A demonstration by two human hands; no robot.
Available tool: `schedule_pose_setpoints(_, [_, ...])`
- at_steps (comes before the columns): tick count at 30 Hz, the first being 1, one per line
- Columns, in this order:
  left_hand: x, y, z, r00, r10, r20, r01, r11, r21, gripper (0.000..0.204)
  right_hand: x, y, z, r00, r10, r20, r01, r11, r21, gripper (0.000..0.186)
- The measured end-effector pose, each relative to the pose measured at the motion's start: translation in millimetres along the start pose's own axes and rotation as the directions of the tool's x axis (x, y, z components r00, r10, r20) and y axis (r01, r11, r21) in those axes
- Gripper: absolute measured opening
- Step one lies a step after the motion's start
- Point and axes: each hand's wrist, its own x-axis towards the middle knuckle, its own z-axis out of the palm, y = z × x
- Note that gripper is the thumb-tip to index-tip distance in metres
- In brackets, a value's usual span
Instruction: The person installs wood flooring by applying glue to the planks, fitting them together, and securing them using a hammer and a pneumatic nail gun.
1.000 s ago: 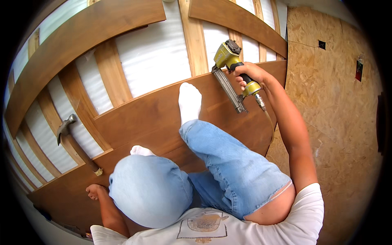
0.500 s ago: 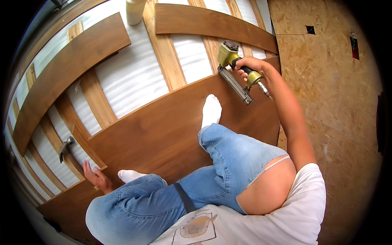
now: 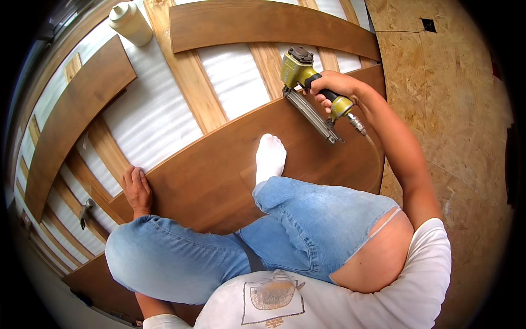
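A yellow-green and black pneumatic nail gun [image 3: 298, 70] is gripped by my right hand [image 3: 334, 91]; its nose is at the upper edge of a brown wooden plank [image 3: 203, 183], and an air hose runs from its fitting. My left hand [image 3: 137, 189] rests with stretched fingers on the same plank's edge, further left. A claw hammer [image 3: 86, 211] lies on a batten just below and left of that hand, its handle mostly hidden. My socked foot [image 3: 269, 156] is on the plank between both hands.
Pale wooden battens [image 3: 181, 77] cross white wavy underlay [image 3: 230, 82]. Loose brown boards lie at upper left [image 3: 76, 104] and top [image 3: 263, 22]. A cream squeeze bottle [image 3: 134, 27] stands between them. An OSB panel [image 3: 438, 137] with a square cutout lines the right.
My left hand has moved up and right onto the plank's edge, fingers now stretched. My left knee has lowered. The view has shifted, bringing the bottle into sight; the nail gun stays in my right hand.
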Motion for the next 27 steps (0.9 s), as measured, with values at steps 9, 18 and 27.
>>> schedule_pose_setpoints(9, [-10.9, -22.1, 12.5, 1.0, -0.015, 0.008, 0.015, 0.999, -0.035, 0.01, 1.9, -5.0, -4.7, 0.998, -0.029, 0.054, 0.031, 0.998, -0.049, 0.01])
schedule_pose_setpoints(18, [-15.5, -22.3, 4.0, 0.983, -0.017, 0.185, 0.014, 1.0, 0.02, 0.013, 9.1, 4.0, -15.2, 0.996, -0.041, 0.073, 0.043, 0.999, -0.026, 0.015])
schedule_pose_setpoints(27, [-5.9, -15.4, 10.5, 0.982, 0.018, 0.191, -0.015, 1.0, -0.017, 0.015, 7.0, 6.3, -10.9, 0.996, -0.064, 0.054, 0.066, 0.997, -0.04, 0.011])
